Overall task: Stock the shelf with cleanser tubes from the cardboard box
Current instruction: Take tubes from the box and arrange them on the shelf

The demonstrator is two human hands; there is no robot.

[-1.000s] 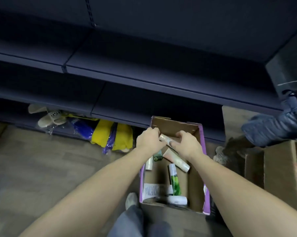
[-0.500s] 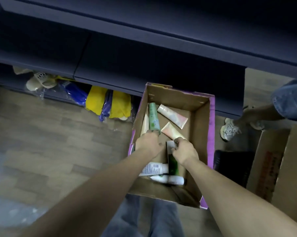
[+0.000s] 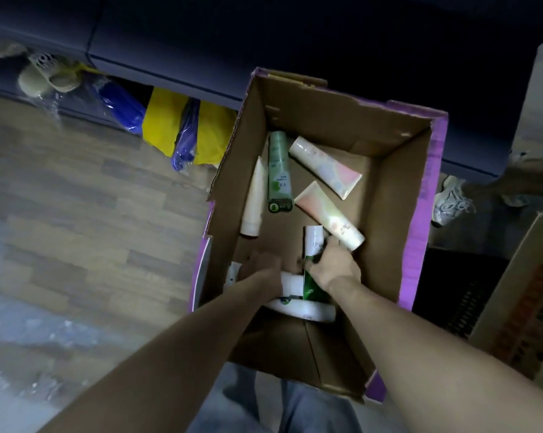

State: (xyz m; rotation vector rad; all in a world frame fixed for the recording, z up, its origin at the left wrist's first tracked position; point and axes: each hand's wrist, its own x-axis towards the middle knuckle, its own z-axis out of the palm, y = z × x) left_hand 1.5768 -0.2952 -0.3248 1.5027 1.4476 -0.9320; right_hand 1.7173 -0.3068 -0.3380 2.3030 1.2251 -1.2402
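Change: both hands have sunk lower toward the near end of the box since half a second ago, and the head camera has come closer, so the box fills more of the view.
Head view, box: open brown cardboard box with purple outer edges on the wood-look floor, at 6 o'clock from the dark blue shelf.
Head view, loose tubes: dark green tube and slim cream tube side by side at 11 o'clock in the box; two pastel pink-and-cream tubes at 1 o'clock.
Right hand: right hand has its grip clamped on the green-and-white cleanser tube, near its middle.
Left hand: left hand lies over the white tubes at 6 o'clock; blur hides the fingers, so I cannot tell whether the grip is apart or together.
Handling: a judgement only; the tubes look light, soft-walled and glossy, so likely slippery and easy to dent. Best held around the firm mid-body or by the cap end, several gathered at once.
Beside the box: yellow and blue plastic packs under the shelf at 10 o'clock.
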